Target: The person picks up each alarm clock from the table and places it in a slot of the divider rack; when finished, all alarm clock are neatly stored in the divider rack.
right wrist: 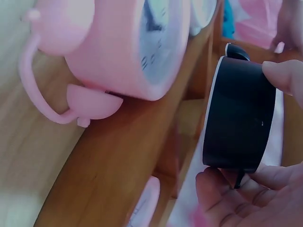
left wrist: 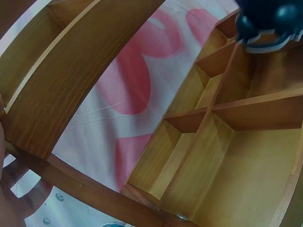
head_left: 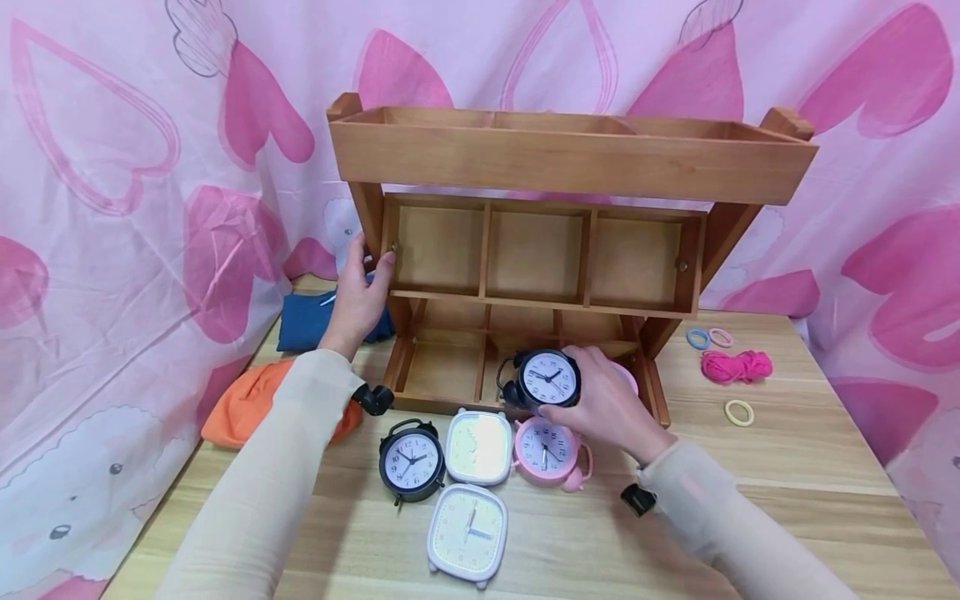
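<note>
My right hand (head_left: 581, 387) grips a black twin-bell alarm clock (head_left: 550, 379) just in front of the bottom tier of a three-tier wooden shelf (head_left: 570, 162). In the right wrist view its fingers (right wrist: 222, 189) and thumb clamp the black clock's rim (right wrist: 239, 123), beside a pink clock (right wrist: 128, 47). My left hand (head_left: 367, 275) holds the shelf's left post at the middle tier. On the table lie a second black clock (head_left: 411, 461), two white square clocks (head_left: 478, 447) (head_left: 468, 533) and the pink clock (head_left: 547, 450). The left wrist view shows the bare compartments (left wrist: 199, 151) and the held clock (left wrist: 265, 23).
A blue cloth (head_left: 315, 321) and an orange cloth (head_left: 247, 400) lie left of the shelf. To its right are hair ties (head_left: 708, 337), a pink cord bundle (head_left: 735, 365) and a yellow ring (head_left: 738, 412). A pink object (head_left: 626, 375) shows behind my right hand. A pink heart curtain hangs behind.
</note>
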`<action>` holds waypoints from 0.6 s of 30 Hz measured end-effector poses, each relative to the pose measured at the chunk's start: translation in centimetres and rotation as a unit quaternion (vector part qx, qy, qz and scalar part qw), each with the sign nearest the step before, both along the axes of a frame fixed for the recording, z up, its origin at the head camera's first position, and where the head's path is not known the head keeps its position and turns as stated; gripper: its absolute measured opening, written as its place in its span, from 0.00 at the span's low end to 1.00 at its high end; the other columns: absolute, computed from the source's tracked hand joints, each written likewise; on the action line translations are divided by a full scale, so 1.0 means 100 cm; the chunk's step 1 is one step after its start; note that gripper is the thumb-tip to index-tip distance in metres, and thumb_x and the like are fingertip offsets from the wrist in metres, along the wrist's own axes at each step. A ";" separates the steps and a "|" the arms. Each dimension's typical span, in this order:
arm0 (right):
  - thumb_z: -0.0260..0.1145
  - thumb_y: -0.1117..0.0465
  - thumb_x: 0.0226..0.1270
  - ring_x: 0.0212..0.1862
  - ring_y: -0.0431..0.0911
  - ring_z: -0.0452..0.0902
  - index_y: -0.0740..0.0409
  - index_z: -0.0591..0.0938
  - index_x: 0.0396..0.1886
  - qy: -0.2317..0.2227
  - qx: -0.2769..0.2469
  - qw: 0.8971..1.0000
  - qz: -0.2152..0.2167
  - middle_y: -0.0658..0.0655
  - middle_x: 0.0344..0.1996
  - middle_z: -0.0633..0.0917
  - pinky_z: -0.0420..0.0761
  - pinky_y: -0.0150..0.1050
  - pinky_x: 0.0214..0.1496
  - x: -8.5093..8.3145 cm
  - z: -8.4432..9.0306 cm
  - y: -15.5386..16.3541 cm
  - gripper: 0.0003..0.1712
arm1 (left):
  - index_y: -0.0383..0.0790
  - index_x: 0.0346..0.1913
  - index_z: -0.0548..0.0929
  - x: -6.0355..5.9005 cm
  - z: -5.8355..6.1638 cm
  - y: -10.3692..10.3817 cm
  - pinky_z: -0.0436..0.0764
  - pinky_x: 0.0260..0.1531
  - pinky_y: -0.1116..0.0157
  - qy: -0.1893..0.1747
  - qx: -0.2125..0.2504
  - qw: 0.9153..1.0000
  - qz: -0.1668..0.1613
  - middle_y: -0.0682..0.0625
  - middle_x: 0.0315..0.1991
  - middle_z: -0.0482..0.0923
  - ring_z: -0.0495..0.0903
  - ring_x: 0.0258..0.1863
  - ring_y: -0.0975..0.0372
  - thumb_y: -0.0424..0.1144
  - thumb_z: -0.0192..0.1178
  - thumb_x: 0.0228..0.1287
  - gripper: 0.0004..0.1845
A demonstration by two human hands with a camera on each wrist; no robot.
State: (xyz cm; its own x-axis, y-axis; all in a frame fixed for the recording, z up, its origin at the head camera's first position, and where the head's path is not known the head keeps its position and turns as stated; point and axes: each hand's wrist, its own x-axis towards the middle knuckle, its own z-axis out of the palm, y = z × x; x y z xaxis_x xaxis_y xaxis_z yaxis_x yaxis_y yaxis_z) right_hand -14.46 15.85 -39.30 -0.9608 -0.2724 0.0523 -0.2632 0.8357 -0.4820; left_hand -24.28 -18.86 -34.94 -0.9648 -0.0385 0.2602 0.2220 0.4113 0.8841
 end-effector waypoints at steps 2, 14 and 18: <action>0.76 0.39 0.47 0.57 0.53 0.74 0.59 0.67 0.69 -0.001 0.004 1.000 0.000 0.61 0.59 0.75 0.77 0.58 0.61 -0.008 -0.003 -0.004 0.53 | 0.56 0.76 0.50 0.000 0.000 0.000 0.72 0.64 0.43 0.003 0.000 1.000 -0.002 0.47 0.74 0.59 0.64 0.71 0.50 0.59 0.47 0.74 0.34; 0.77 0.39 0.48 0.61 0.58 0.71 0.59 0.66 0.70 -0.028 0.022 0.999 -0.004 0.63 0.61 0.74 0.75 0.57 0.64 -0.035 -0.013 -0.023 0.53 | 0.56 0.76 0.51 -0.001 -0.002 0.000 0.73 0.63 0.43 0.011 -0.005 1.000 0.002 0.47 0.74 0.60 0.65 0.71 0.50 0.60 0.47 0.73 0.34; 0.78 0.40 0.47 0.65 0.60 0.67 0.58 0.67 0.70 -0.024 0.038 0.999 -0.009 0.63 0.65 0.72 0.72 0.59 0.67 -0.040 -0.018 -0.028 0.54 | 0.57 0.76 0.51 0.000 -0.002 0.000 0.73 0.63 0.44 0.010 -0.006 1.000 0.005 0.48 0.74 0.60 0.65 0.71 0.51 0.61 0.47 0.73 0.34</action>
